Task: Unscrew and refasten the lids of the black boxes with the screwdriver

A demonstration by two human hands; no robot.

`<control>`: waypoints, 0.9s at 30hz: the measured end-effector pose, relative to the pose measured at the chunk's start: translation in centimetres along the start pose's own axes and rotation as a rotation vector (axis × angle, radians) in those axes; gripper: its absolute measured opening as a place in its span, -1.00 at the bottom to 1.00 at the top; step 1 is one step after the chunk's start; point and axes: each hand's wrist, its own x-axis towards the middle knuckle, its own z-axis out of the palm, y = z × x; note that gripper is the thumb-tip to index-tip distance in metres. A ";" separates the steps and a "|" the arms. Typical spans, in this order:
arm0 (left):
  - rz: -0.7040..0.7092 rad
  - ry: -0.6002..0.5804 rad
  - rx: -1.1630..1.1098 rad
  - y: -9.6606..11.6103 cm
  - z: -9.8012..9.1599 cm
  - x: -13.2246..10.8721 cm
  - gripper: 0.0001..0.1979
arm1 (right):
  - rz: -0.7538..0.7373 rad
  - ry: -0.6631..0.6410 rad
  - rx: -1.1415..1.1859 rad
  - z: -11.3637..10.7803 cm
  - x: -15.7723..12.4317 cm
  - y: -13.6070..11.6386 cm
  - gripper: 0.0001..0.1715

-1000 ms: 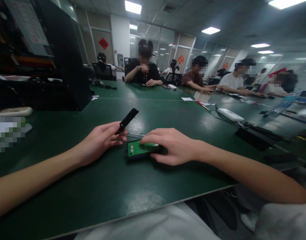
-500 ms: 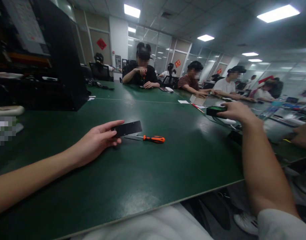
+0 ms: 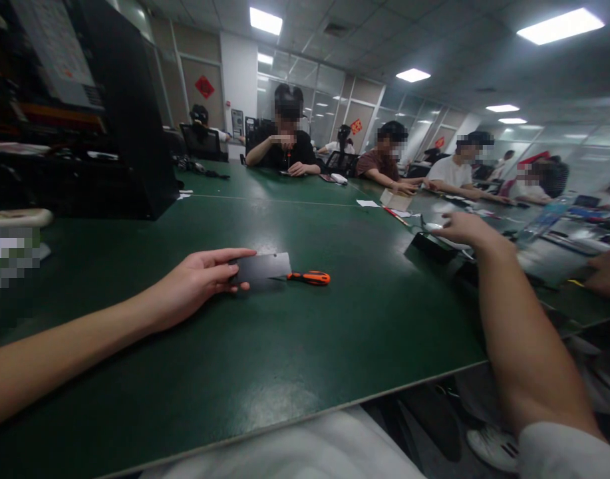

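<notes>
Fingers of the left hand [image 3: 202,283] are clamped on a dark panel [image 3: 265,267], thumb on the near face, and hold it just above the desk [image 3: 265,359], its surface catching a greyish sheen. From where I stand, the panel hides most of the shaft of a screwdriver [image 3: 312,277] that lies on the desk with its orange and black handle pointing rightward. Nobody has hold of that tool.

Over to the right, the right hand [image 3: 467,231] reaches well out, wrist bent, beside a tilted dark box [image 3: 431,251] and something white [image 3: 434,227] that the hand partly covers. Those fingers stretch out above the box; I can't tell whether they grip it or merely hang over it, nor whether the box rests fully on the desk.

As for how far along things are, I'd judge the work partway: the panel and the dark box are separate pieces, well apart, and the panel has not been put down. Any small fasteners are too tiny to make out, so I can't say how much remains. Farther off, past a sheet of paper [image 3: 368,203] and a small carton [image 3: 395,199], a person in black [image 3: 285,150] bends over the far side.
</notes>
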 end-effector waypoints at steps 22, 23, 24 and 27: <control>0.021 -0.284 0.038 -0.4 0.7 -1.1 -0.65 | -1.437 0.383 0.403 -0.7 -14.8 -24.0 -0.62; 0.021 -0.291 0.049 -0.4 0.7 -1.1 -0.65 | -1.442 0.392 0.392 -0.7 -15.0 -24.0 -0.62; 0.020 -0.295 0.056 -0.4 0.6 -1.1 -0.64 | -1.446 0.405 0.370 -0.7 -15.0 -24.1 -0.62; 0.019 -0.278 0.056 -0.5 0.6 -1.0 -0.58 | -1.447 0.452 0.226 -0.7 -13.7 -23.5 -0.61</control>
